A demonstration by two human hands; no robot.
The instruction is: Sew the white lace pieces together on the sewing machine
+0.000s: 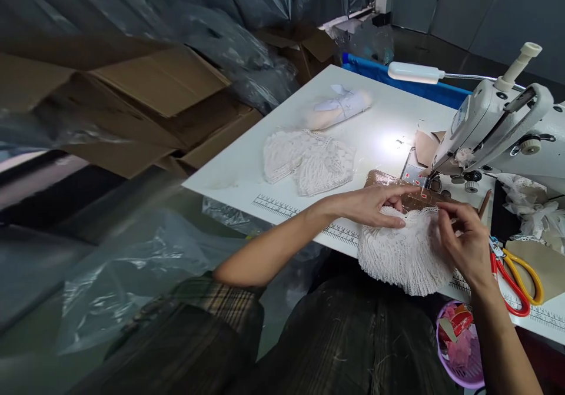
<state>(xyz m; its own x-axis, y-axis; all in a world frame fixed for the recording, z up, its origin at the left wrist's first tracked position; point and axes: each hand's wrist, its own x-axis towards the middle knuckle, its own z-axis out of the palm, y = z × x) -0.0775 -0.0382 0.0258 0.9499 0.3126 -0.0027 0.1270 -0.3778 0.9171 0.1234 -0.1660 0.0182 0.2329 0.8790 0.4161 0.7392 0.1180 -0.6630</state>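
1. The left hand (375, 206) lies flat, fingers stretched, on the white lace piece (404, 259) at the table's (247, 177) near edge.
2. The right hand (463, 245) pinches the lace's upper rim, at its 2 o'clock.
3. The sewing machine (494, 124) stands at 1 o'clock of the lace, and scissors (501, 261) lie at 3 o'clock.

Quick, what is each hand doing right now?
Left hand: open, fingers pressing flat on the white lace piece.
Right hand: closed, pinching the top edge of the white lace piece.
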